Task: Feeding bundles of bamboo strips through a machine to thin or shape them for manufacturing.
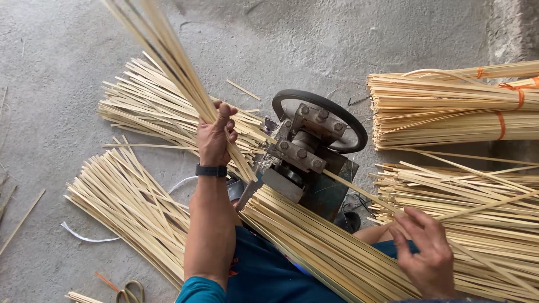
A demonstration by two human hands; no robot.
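Grey concrete floor fills the background, rough and dusty, with heaps of split bamboo all around. At the far left, a fan of loose bamboo strips lies flat on the floor, and a white string curls beside it. Next comes the left hand, with a dark watch on the wrist; its grip is pressed together around a raised bundle of strips, which slants up and out of view at the top. The lower ends of this bundle point toward the small metal machine with a black wheel, in the middle. A long stack of strips rests across the person's lap. At the right, the right hand has its fingers spread and touches one thin strip from the right pile. Above, tied bundles with orange bands lie apart.

I judge the step is feeding strips to the machine. The next move seems to need steady aim of the strip ends.
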